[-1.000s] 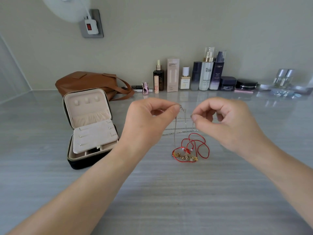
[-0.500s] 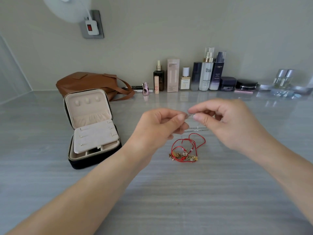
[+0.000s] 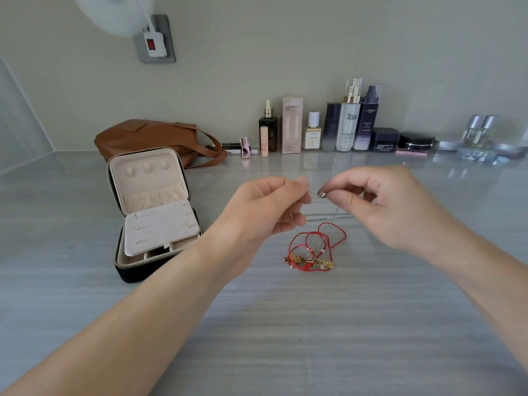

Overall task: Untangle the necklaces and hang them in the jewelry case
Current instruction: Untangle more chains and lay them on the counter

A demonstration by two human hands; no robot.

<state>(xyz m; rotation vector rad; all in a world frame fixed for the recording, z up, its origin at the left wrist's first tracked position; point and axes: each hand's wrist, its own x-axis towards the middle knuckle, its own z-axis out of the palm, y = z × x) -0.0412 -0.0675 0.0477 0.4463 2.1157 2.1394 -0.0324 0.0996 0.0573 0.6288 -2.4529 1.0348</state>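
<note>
A thin silver chain [image 3: 316,196] is held up over a grey counter [image 3: 257,324]. It is pinched between thumb and forefinger of the left hand [image 3: 265,207] and of the right hand [image 3: 380,204], with the other fingers curled in. The two pinches are set close together, nearly touching. Lower strands of the chain are partly hidden by the fingers. Just below the hands, a tangle of red cord [image 3: 313,250] with gold charms is laid on the counter; whether the chain is caught in it cannot be told. To the left, well apart, the case [image 3: 154,212] is stood open, lid upright. Behind it a brown bag [image 3: 148,135] is seen, and bottles [image 3: 345,121] are lined along the wall.
</note>
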